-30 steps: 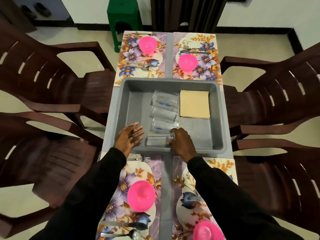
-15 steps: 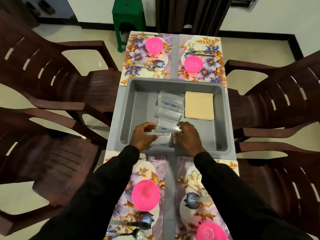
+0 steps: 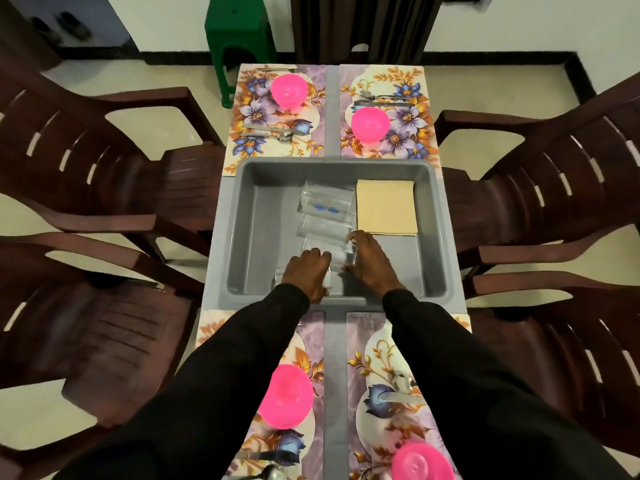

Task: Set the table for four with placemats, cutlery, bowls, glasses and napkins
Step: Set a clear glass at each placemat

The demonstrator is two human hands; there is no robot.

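I see both hands inside the grey tub (image 3: 249, 237) mid-bench (image 3: 334, 358) — left hand (image 3: 306, 277) curled round a clear glass (image 3: 329, 270) near the front wall, right hand (image 3: 372, 263) gripping the next glass (image 3: 330, 244). Two more glasses (image 3: 327, 206) lie behind, beside the napkins (image 3: 386, 206).

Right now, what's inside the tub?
Clear glasses lying in a row, napkins beside them. The left hand and right hand each grip one, hiding the tub floor beneath.
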